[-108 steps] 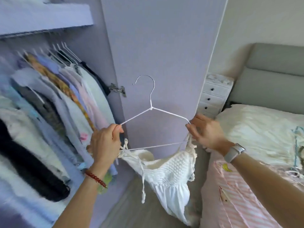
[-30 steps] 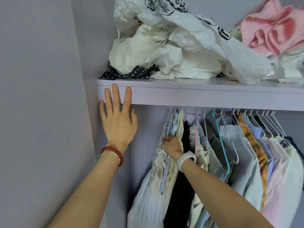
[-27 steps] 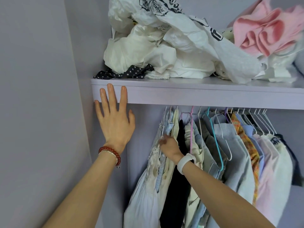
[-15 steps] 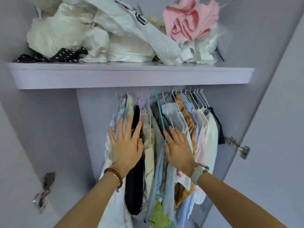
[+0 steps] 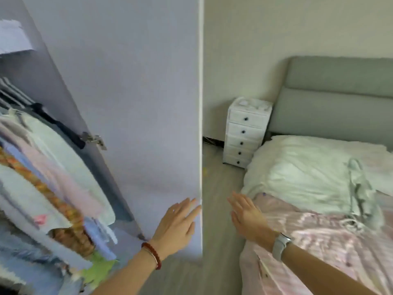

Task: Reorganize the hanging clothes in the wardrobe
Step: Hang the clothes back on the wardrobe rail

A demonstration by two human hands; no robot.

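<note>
The hanging clothes show blurred at the left edge: white, pink, blue and orange-checked garments on hangers inside the wardrobe. The lilac wardrobe door stands open in the middle of the view. My left hand, with a red bead bracelet, is open with straight fingers in front of the door's lower edge. My right hand, with a watch on its wrist, is open in the air between the door and the bed, holding nothing.
A bed with a pink striped cover, a white pillow and a grey headboard fills the right. A pale green garment lies on it. A small white drawer unit stands by the wall. Grey floor runs between door and bed.
Both hands have left the hanging clothes. The view has swung right from the wardrobe rail to the open door and the bed, and both hands now reach out open and low.
</note>
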